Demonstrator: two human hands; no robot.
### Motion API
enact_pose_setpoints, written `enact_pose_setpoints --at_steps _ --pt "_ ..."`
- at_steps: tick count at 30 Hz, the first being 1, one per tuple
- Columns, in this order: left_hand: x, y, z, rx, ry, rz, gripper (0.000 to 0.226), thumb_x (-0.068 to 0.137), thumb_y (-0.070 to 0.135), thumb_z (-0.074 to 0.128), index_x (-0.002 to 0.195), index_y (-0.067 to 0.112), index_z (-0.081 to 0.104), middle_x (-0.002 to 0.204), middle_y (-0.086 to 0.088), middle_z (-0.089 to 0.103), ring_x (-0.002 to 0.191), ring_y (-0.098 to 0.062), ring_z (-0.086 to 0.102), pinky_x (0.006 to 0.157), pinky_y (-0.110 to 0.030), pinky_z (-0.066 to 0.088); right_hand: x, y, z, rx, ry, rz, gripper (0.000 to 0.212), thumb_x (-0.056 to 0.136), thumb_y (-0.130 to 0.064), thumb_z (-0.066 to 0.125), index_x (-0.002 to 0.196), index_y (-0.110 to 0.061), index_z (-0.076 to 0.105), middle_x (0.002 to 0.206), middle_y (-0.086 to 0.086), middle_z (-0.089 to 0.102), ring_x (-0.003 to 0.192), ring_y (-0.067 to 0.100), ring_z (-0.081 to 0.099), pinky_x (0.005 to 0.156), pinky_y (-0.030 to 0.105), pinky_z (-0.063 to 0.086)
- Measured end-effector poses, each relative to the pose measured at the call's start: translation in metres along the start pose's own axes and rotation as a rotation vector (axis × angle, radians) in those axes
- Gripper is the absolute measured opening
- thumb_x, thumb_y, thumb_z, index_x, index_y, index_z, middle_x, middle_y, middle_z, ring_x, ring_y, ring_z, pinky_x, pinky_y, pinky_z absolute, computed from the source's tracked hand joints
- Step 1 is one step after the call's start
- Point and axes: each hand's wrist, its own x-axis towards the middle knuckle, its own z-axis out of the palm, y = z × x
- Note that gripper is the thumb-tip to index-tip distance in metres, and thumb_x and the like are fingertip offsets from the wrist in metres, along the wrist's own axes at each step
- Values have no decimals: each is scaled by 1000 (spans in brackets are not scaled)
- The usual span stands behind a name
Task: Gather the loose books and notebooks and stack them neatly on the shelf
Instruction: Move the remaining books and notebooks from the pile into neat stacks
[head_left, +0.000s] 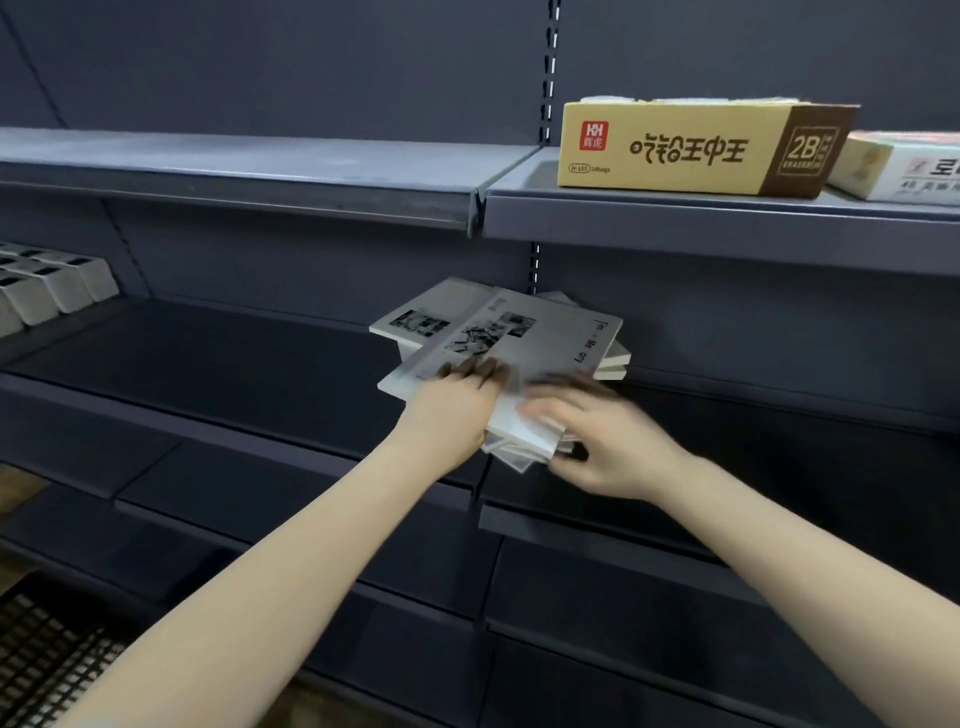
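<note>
- left forearm (311, 525), right forearm (779, 525): bare from wrist to frame edge.
- left hand (452, 410): bare, slim fingers.
- right hand (608, 447): bare, motion-blurred.

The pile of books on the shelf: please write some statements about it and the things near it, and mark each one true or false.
1. Both the left hand and the right hand touch the pile of books. True.
2. The books lie squared up, edge on edge. False: they are fanned out at different angles.
3. A yellow box stands on the shelf above the books. True.
4. The white containers stand to the right of the books. False: they are at the far left of the picture.
5. The right hand is sharp in the picture. False: it is blurred.
</note>
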Motion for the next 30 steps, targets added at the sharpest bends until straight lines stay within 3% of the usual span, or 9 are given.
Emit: enact_pose_setpoints --at_steps 3,5,7,9,11,16,22,26,30 --pt "-1 8 0 -23 56 -43 65 92 28 51 148 14 23 152 -3 32 140 -17 31 104 -30 35 -6 -22 15 -138 129 -128 33 86 -17 54 116 -12 66 120 8 65 111 27 62 88 37 54" --pt "-4 9 -2 -90 139 -23 62 84 28 64 139 12 44 140 -5 50 128 -18 48 91 -31 47 -11 -20 23 -175 171 -115 41 78 4 63 116 -9 66 118 13 66 108 30 64 80 40 57" --pt "-7 6 -1 -133 229 32 57 65 27 80 119 12 64 119 -3 67 107 -18 65 72 -28 55 -21 -11 23 -161 171 -98 58 65 18 65 118 -5 65 119 16 64 109 31 63 82 42 56" --pt "-12 4 -1 -99 249 52 59 51 21 86 108 15 70 109 1 71 96 -17 69 63 -25 55 -33 0 16 -160 169 -88 57 66 19 53 118 -3 64 120 16 64 110 31 62 88 42 54" --pt "-15 6 0 -55 237 56 67 44 12 86 110 14 69 109 -1 71 95 -19 69 65 -26 56 -44 8 10 -161 176 -33 52 72 12 42 116 -4 64 121 12 64 110 28 62 87 40 54" --pt "-18 31 4 -17 286 76 59 57 5 79 115 9 67 110 -8 70 94 -25 69 72 -32 56 -54 6 2 -220 101 173 64 63 -3 73 125 -13 59 126 5 61 108 25 62 71 39 55" --pt "-22 71 -2 -5 266 127 49 68 6 57 116 3 65 113 -13 68 101 -28 66 82 -41 55 -70 8 -10 -186 39 262 77 63 23 54 135 -3 47 135 19 52 125 35 50 100 40 42" --pt "-14 122 -5 -4 242 225 53 70 -8 37 116 -2 63 114 -20 65 104 -36 64 85 -45 53 -121 31 -26 -237 3 291 82 53 25 63 131 3 50 127 25 57 115 40 57 96 46 44" --pt "9 194 -14 -51 245 292 60 55 -11 50 112 -1 62 111 -21 66 101 -37 65 83 -48 53 -185 53 -65 -318 -2 324 65 62 12 44 125 4 56 119 25 61 106 38 63 85 45 51"
